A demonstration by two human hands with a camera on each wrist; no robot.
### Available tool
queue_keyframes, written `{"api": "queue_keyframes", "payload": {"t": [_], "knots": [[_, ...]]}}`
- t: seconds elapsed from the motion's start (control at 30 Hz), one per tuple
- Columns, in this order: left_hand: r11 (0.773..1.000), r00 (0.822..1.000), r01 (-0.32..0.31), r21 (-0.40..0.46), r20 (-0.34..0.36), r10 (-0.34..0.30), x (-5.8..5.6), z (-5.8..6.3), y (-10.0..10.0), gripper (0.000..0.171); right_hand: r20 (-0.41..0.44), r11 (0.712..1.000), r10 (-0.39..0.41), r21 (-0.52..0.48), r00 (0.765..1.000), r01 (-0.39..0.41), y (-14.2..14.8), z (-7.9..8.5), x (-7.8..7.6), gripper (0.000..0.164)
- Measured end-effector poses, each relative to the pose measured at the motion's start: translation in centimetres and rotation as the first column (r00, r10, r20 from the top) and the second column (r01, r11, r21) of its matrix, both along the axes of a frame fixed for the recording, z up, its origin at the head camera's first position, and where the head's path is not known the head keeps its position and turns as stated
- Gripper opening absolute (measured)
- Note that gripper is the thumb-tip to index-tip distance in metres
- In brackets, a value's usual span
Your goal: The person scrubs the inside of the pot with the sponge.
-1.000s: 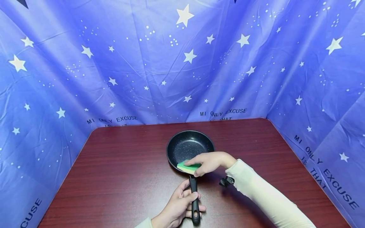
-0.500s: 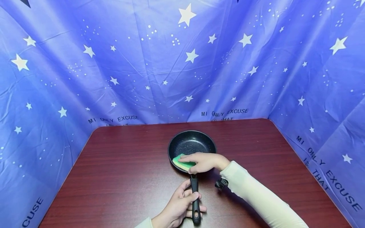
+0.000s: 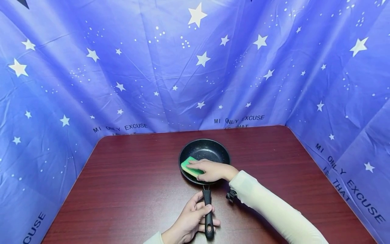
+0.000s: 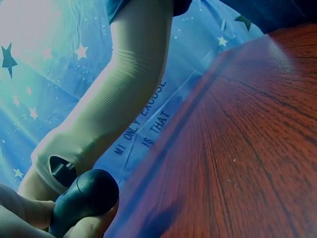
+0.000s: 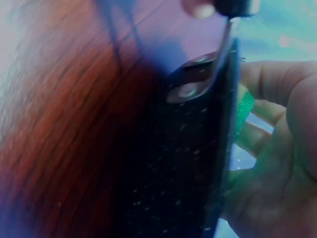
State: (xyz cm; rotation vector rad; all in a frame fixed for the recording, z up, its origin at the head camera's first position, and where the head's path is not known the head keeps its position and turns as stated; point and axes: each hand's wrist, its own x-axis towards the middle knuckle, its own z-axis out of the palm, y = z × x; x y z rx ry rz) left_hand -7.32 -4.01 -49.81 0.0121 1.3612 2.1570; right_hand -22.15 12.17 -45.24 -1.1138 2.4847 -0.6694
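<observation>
A black speckled frying pan (image 3: 211,152) is in the middle of the head view, its handle (image 3: 207,198) pointing toward me. My left hand (image 3: 190,217) grips that handle, thumb on top and fingers passing underneath. In the left wrist view the rounded handle end (image 4: 94,196) sticks out between thumb and finger. My right hand (image 3: 214,170) holds a green-and-yellow sponge (image 3: 189,165) against the near left part of the pan's inside. From the right wrist view, the pan's outer wall (image 5: 168,163) hides most of the sponge (image 5: 244,111), and the right hand (image 5: 302,134) curves over the rim.
The pan is over a dark red wood-grain table (image 3: 131,176). Blue star-printed curtains (image 3: 146,67) surround the table's back and sides. A small black device (image 3: 231,195) is strapped at the right wrist, below a pale sleeve (image 3: 274,210).
My right hand has slid the sponge leftward and slightly farther from me along the pan's near side. The left hand keeps its grip on the handle, and the pan stays nearly in place.
</observation>
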Motion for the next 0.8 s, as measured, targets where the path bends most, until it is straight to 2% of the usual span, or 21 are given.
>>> {"api": "queue_keyframes", "payload": {"t": [0.23, 0.43, 0.8], "knots": [[1.0, 1.0, 0.001, 0.004, 0.001, -0.001, 0.1, 0.1, -0.1, 0.07, -0.092, 0.999, -0.015, 0.039, 0.996, 0.018, -0.1, -0.3, -0.3, 0.061], [1.0, 1.0, 0.002, 0.008, -0.004, -0.002, 0.0, 0.2, -0.1, 0.07, -0.19, 0.996, 0.004, 0.084, 0.982, 0.013, -0.2, -0.7, -0.7, 0.064], [1.0, 1.0, 0.009, 0.01, -0.011, -0.009, 0.1, 0.2, -0.1, 0.068, -0.27, 0.982, 0.013, 0.186, 0.963, 0.038, -0.2, -1.1, -1.3, 0.065]]}}
